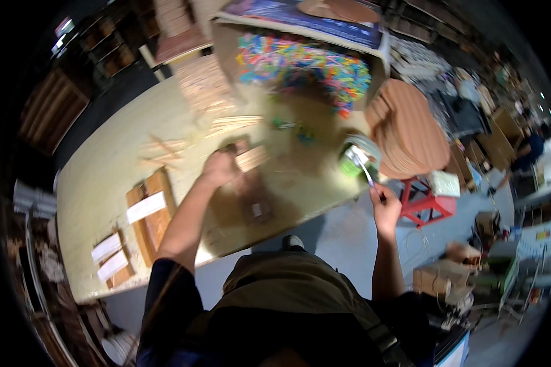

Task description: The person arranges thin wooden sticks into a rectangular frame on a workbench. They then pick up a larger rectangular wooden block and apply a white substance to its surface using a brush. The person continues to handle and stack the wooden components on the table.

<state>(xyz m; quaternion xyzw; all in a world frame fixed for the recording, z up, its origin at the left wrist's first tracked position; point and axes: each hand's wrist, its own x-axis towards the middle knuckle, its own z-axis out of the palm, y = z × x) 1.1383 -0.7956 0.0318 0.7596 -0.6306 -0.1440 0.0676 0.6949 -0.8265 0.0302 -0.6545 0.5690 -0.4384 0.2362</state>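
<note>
My left hand [221,165] is closed on a small stack of pale wood strips [251,159] above the table. Under it lies a brown wooden piece [249,192] with a small white patch; the blur hides how the two meet. At the table's right edge, my right hand [386,205] grips the slim handle of a brush [366,170]. The brush's pale head is down at the mouth of a tub [348,166] with green on its side. The tub's contents are too blurred to tell.
The pale worktable [98,189] carries thin wood sticks [236,124], stacked strips [207,85] and boards with white strips [151,214] at left. An open box [382,58] of colourful small pieces stands behind. Rounded brown panels [407,131] rest beside a red stool [427,205] at right.
</note>
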